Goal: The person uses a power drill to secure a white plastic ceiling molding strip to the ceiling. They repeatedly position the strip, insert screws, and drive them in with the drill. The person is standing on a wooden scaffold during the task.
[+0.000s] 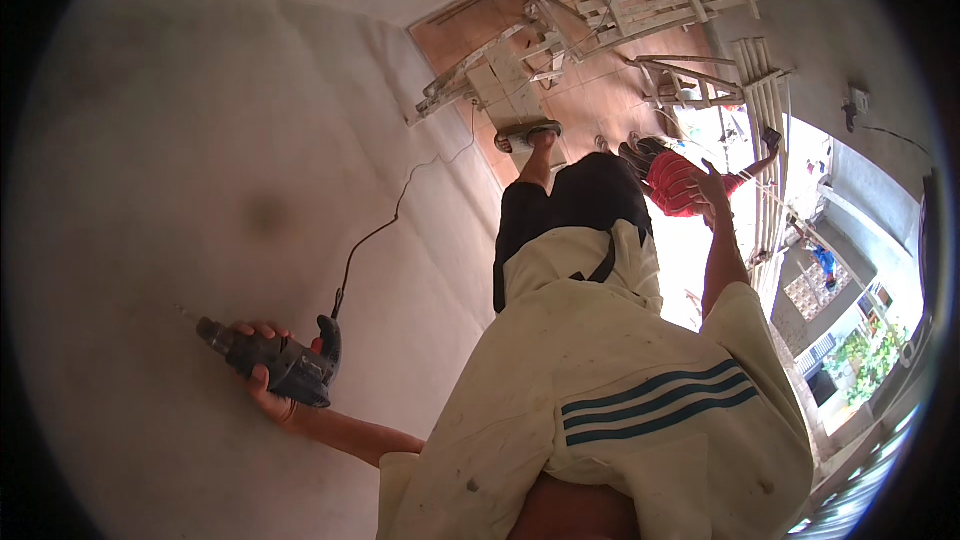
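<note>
A dark grey power drill (310,380) with a thin bit (184,312) lies in my left hand (268,400). My fingers and thumb wrap round its body behind the chuck, not its handle. The bit points left, beside the bare plastered wall (200,190). From the handle a black cord (392,222) runs down along the wall toward the boards. On the other side, my right hand (712,195) is held out with fingers apart and nothing visible in it. In the picture it overlaps a person in a red shirt (675,185); I cannot tell whether they touch.
My sandalled foot (527,135) is by a pale board (505,80). Wooden slat frames (650,0) lie over the tiled floor (450,40), and more slats (768,140) stand by the bright opening. A wall socket (857,100) with a plug and cord is at the right.
</note>
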Motion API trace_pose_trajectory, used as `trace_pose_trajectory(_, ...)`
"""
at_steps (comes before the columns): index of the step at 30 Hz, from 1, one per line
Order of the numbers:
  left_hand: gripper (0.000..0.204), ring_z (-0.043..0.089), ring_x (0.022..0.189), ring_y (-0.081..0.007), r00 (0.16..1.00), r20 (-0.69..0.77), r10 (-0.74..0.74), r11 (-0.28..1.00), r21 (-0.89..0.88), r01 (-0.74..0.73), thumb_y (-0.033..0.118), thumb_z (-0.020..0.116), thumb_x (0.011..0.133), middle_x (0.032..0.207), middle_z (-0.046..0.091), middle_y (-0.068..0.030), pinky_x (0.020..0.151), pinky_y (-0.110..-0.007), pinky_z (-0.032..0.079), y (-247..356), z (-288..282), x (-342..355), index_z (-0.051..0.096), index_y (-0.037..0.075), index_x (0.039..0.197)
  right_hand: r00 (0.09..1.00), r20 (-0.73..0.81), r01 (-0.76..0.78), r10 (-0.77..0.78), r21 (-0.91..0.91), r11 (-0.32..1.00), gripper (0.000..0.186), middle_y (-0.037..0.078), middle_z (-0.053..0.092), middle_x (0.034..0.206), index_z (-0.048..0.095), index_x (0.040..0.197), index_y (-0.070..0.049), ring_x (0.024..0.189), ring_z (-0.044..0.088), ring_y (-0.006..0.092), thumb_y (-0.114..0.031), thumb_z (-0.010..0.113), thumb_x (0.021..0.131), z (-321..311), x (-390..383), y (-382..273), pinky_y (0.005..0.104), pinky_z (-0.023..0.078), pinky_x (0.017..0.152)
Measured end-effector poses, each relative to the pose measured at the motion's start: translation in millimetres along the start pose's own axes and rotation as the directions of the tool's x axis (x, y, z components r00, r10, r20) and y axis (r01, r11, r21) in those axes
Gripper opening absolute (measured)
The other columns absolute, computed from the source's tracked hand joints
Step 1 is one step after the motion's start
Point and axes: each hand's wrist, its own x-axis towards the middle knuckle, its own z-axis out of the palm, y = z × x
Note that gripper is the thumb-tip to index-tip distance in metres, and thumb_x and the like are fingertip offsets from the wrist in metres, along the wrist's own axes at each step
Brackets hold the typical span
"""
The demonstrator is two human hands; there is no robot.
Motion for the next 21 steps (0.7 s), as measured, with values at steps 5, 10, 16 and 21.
trace_pose_trajectory(5, 0.063, 0.053, 0.099, -0.0239, 0.997, -0.056, 0.057, 0.998, 0.031, -0.056, 0.034, 0.079, 0.073, 0.103, 0.052, -0.0082, 0.088, -0.040, 0.045, -3.9, 6.8, 2.3, 0.045, 0.010, 0.121, 0.992, -0.122, -0.043, 0.030, -0.107, 0.993, 0.059, 0.012, 0.071, 0.084, 0.037, 0.148, -0.021, 0.056, 0.066, 0.0201, -0.022, 0.064, 0.096, -14.3, 8.7, -10.9, 0.0359, 0.053, 0.049)
trace_pose_trajectory(10, 0.064, 0.052, 0.101, -0.0237, 1.000, -0.031, 0.003, 0.998, 0.063, -0.001, 0.034, 0.079, 0.074, 0.105, 0.051, -0.0070, 0.090, -0.040, 0.044, 1.6, 9.9, 5.9, 0.044, 0.011, 0.122, 0.995, -0.002, -0.102, 0.102, -0.017, 0.995, 0.058, 0.008, 0.070, 0.085, 0.043, 0.149, -0.008, 0.063, 0.068, 0.0163, -0.022, 0.062, 0.096, -49.0, 51.7, 22.0, 0.0306, 0.056, 0.048)
trace_pose_trajectory(16, 0.062, 0.053, 0.101, -0.0233, 0.997, -0.028, -0.067, 0.993, 0.096, 0.070, 0.036, 0.078, 0.076, 0.105, 0.051, -0.0057, 0.089, -0.040, 0.044, 3.6, -6.5, 10.4, 0.043, 0.012, 0.122, 0.996, 0.087, -0.014, 0.007, 0.083, 0.996, 0.059, 0.005, 0.068, 0.077, 0.038, 0.151, -0.011, 0.054, 0.062, 0.0122, -0.024, 0.061, 0.098, -66.8, 84.4, 78.2, 0.0262, 0.048, 0.043)
trace_pose_trajectory(21, 0.062, 0.053, 0.101, -0.0228, 0.999, -0.042, -0.011, 0.985, 0.172, 0.018, 0.039, 0.075, 0.077, 0.105, 0.050, -0.0050, 0.089, -0.040, 0.043, 1.7, 6.5, 7.8, 0.043, 0.012, 0.122, 0.996, 0.034, -0.081, 0.082, -0.017, 0.997, 0.060, 0.006, 0.068, 0.078, 0.038, 0.151, -0.012, 0.055, 0.063, 0.0130, -0.024, 0.061, 0.098, -10.7, 64.9, 67.6, 0.0271, 0.048, 0.043)
